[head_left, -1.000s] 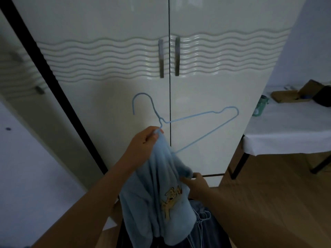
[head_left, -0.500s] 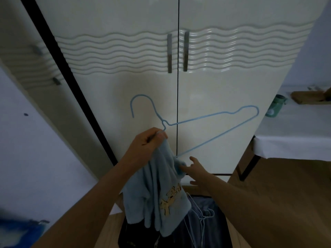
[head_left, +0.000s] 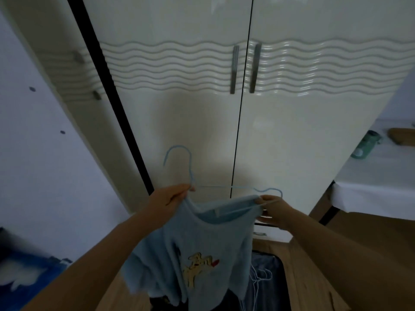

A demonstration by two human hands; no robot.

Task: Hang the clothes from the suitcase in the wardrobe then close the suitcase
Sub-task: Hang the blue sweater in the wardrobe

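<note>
Glossy wave-embossed wardrobe [head_left: 292, 135] behind thin wire hanger [head_left: 224, 186], seemingly fleecy top [head_left: 202, 243].

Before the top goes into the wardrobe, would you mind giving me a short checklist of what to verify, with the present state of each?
1. Left hand has a grip on the blue hanger at its neck: ok.
2. Right hand holds the light blue top at the hanger's far shoulder: ok.
3. Top seated on both hanger shoulders: not ok; the right shoulder end still shows bare above the fabric.
4. Hook free and upright: ok.
5. Wardrobe doors open for hanging: not ok; both are closed.
6. More clothes left in the suitcase: cannot tell; only dark contents and spare hangers show.
</note>
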